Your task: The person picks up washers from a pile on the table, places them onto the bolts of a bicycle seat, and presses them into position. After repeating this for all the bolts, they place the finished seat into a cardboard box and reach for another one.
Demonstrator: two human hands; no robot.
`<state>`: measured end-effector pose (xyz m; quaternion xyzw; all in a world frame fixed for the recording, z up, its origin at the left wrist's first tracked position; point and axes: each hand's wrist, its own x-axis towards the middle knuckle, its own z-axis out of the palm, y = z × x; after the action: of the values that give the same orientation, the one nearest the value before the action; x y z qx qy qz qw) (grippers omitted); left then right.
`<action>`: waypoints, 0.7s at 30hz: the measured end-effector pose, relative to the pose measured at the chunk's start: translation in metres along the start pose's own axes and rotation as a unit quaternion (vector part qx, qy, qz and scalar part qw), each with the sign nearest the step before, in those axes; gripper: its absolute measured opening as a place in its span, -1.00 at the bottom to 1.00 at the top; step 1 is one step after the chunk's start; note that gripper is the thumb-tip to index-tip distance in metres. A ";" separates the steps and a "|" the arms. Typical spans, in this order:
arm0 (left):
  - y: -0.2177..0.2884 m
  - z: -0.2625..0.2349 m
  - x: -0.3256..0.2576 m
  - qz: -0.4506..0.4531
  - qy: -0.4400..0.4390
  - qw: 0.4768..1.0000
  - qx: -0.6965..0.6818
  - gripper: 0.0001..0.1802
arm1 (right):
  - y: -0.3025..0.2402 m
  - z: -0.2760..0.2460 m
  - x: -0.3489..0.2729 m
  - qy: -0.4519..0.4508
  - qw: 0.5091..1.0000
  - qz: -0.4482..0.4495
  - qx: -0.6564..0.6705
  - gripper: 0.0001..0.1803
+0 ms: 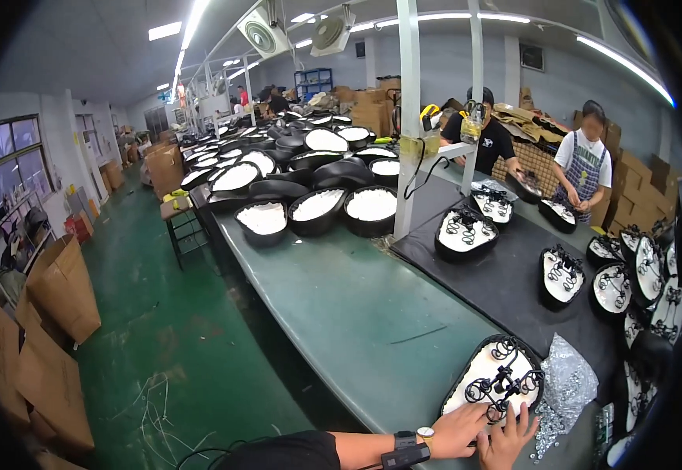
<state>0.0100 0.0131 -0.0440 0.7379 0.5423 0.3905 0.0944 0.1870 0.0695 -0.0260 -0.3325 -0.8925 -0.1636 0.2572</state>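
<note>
A bicycle saddle lies upside down before me, its white underside up and a black frame with coil springs on it. My left hand rests at the saddle's near edge, fingers drawn together by the springs; anything in them is hidden. My right hand is beside it, fingers spread and tips at the near spring. Just right of the saddle, a clear plastic bag holds small shiny metal pieces, apparently nuts. Some have spilled onto the table near my right hand.
Many upturned saddles crowd the green table's far end. Saddles with springs stand on the black mat and in a pile at right. A white post rises mid-table. Two people work across from me.
</note>
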 end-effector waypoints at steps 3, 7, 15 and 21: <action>0.002 -0.003 0.005 -0.008 -0.024 1.000 -0.003 -0.18 | -0.001 -0.010 -0.002 0.011 0.999 -0.003 0.036 -0.53; -0.003 0.000 0.000 -0.013 -0.023 0.999 -0.021 -0.12 | -0.010 -0.018 -0.002 0.042 0.997 0.012 0.067 -0.60; 0.003 -0.015 -0.005 0.004 -0.004 1.000 -0.031 -0.05 | 0.017 -0.019 -0.014 0.083 0.970 0.100 0.206 -0.69; 0.002 -0.011 -0.009 0.040 0.015 0.999 -0.001 -0.09 | 0.056 0.005 -0.058 -0.083 0.976 0.145 -0.140 -0.67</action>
<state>0.0027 0.0018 -0.0399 0.7527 0.5134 0.4057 0.0718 0.2610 0.0829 -0.0558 -0.5036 -0.8212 -0.2200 0.1537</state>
